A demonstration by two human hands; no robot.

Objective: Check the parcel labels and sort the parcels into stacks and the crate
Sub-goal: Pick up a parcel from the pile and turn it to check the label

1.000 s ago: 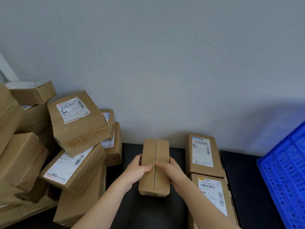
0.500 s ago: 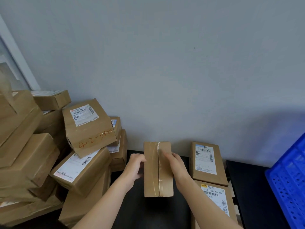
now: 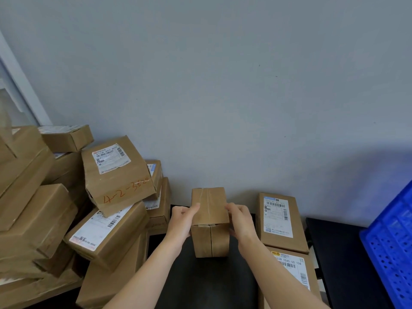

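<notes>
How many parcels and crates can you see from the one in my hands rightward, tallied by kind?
Held parcel: 1
Labelled parcels: 2
Blue crate: 1
Total: 4

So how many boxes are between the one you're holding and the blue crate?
2. The far box lies by the wall, label up. The near box lies just in front of it, partly cut off at the bottom. More may be hidden underneath.

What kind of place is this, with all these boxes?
Probably a parcel sorting room or a small warehouse corner. Taped cardboard parcels are heaped on the left, the parcels further right carry barcode labels, and a blue plastic crate stands at the right edge.
</notes>
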